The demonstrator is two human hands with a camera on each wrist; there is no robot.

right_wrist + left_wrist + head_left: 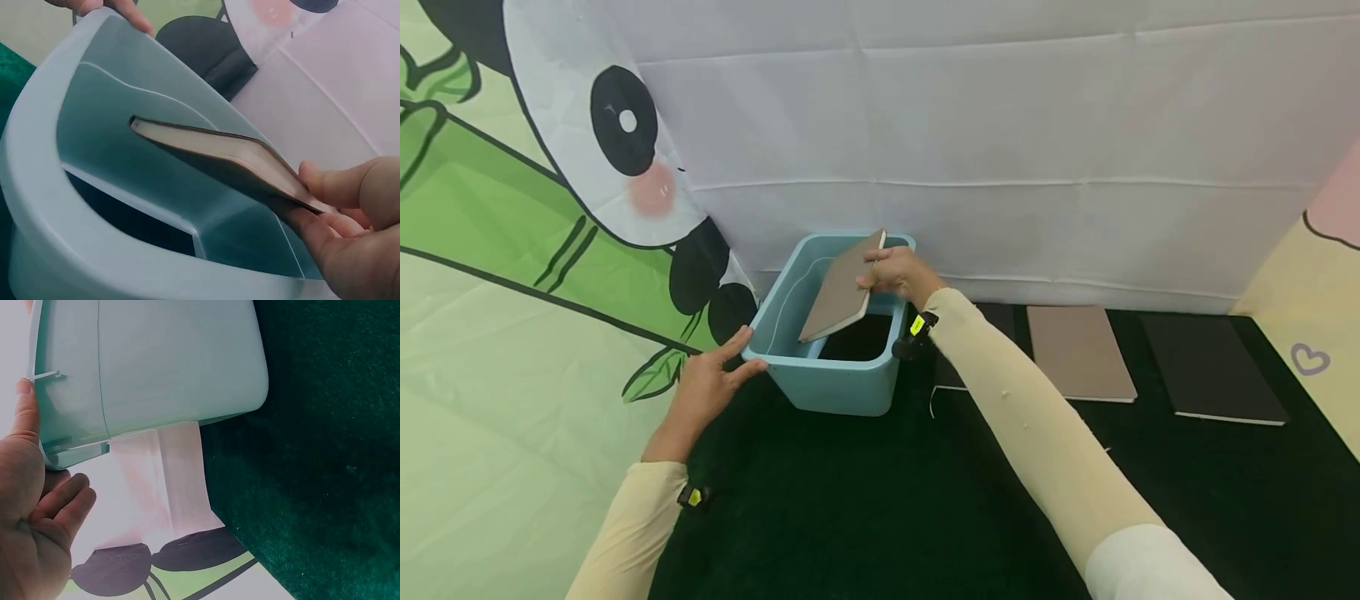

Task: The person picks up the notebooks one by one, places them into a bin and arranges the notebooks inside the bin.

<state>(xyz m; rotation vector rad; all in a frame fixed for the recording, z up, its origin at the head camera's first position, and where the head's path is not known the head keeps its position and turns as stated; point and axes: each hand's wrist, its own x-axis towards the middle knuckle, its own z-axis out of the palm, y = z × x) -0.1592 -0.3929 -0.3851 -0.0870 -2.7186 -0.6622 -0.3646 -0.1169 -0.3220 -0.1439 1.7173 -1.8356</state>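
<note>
A taupe notebook tilts over the opening of a light blue plastic bin. My right hand pinches its right edge, the thumb on one cover and the fingers on the other. In the right wrist view the page edges of the notebook face the camera, its far end low inside the bin. A dark flat rectangle lies at the bottom of the bin. My left hand rests at the bin's near left corner, thumb and forefinger extended along the rim, the other fingers loosely bent.
Right of the bin, a dark notebook is partly hidden by my right forearm. Beyond it lie another taupe notebook and a black notebook on the dark green cloth. A white fabric wall rises close behind.
</note>
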